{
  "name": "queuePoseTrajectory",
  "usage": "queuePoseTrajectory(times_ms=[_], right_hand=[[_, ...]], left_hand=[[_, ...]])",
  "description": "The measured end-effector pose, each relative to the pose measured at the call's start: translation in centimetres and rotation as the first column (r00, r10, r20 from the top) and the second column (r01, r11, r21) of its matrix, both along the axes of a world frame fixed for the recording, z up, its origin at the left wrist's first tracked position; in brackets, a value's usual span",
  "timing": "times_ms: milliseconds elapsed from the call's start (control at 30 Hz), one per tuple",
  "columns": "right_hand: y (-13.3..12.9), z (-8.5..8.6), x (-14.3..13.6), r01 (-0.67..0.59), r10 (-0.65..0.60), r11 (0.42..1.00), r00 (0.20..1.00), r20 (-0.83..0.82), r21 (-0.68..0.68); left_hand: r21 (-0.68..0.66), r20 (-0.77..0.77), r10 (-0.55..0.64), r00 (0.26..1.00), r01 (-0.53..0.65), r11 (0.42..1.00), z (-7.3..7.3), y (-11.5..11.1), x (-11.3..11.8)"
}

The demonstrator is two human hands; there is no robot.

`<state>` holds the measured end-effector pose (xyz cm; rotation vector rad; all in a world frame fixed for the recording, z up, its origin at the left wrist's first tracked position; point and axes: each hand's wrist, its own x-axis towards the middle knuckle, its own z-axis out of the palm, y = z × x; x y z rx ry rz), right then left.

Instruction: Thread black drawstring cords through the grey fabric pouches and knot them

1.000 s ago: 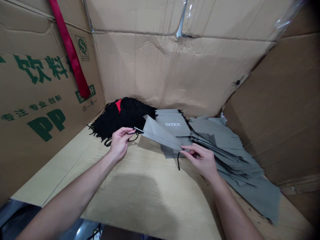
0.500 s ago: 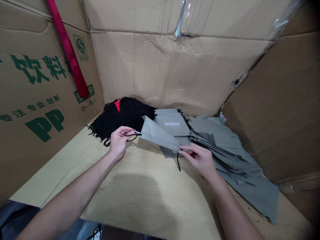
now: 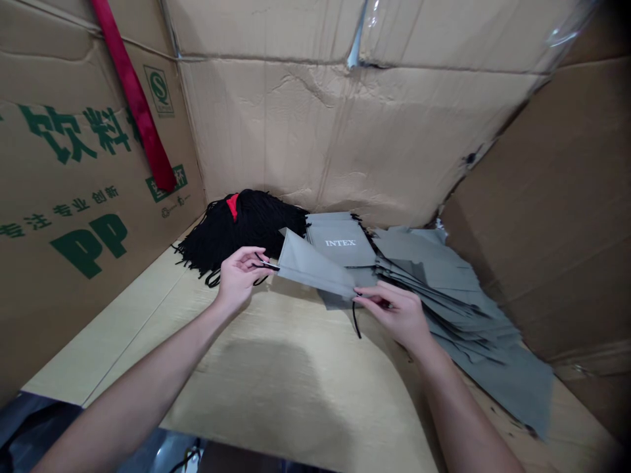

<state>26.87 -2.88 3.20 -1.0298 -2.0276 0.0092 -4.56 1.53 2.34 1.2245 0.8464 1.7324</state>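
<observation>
A grey fabric drawstring pouch point(image 3: 313, 266) is stretched at a slant between my two hands, above the table. My left hand point(image 3: 239, 276) is closed at the pouch's left end, pinching a black cord point(image 3: 259, 265) together with a thin shiny metal tool point(image 3: 269, 264) that points at the pouch's edge seam. At the other end, my right hand point(image 3: 392, 309) pinches the pouch's corner between thumb and fingers. A short black cord end point(image 3: 355, 322) dangles below those fingertips. How far the tool reaches into the seam is hidden.
Behind my left hand lies a heap of black cords point(image 3: 256, 220) with a red tie. Grey pouches printed INTEX point(image 3: 341, 253) are stacked behind the held one. Loose grey fabric pieces point(image 3: 458, 295) spread right. Cardboard walls point(image 3: 276, 131) enclose the table point(image 3: 236, 387); a red ribbon point(image 3: 135, 98) hangs left.
The fingers of my left hand have shifted slightly right, closer to the pouch's end, and less of the metal tool shows. My right hand keeps its pinch.
</observation>
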Motion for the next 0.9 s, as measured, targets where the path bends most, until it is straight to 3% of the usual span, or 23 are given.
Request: queuePoseTrajectory(times_ms=[333,533,733,900], right_hand=[[0.11,-0.32,0.54,0.02,-0.02,1.0,1.0,-0.007,-0.019],[0.18,-0.35,0.59,0.014,-0.014,1.0,1.0,-0.008,-0.024],[0.05,-0.19,0.23,0.026,-0.027,0.999,0.999,-0.018,-0.029],[-0.04,0.07,-0.11,0.005,-0.006,1.0,1.0,-0.029,-0.025]], left_hand=[[-0.025,0.072,0.006,0.997,-0.004,1.0,0.23,0.15,0.05],[-0.004,-0.079,-0.035,0.996,0.035,0.999,-0.28,0.41,-0.15],[-0.038,-0.128,-0.186,0.974,0.183,0.982,-0.47,-0.14,-0.01],[-0.001,-0.162,-0.173,0.972,0.175,0.985,-0.64,-0.22,0.08]])
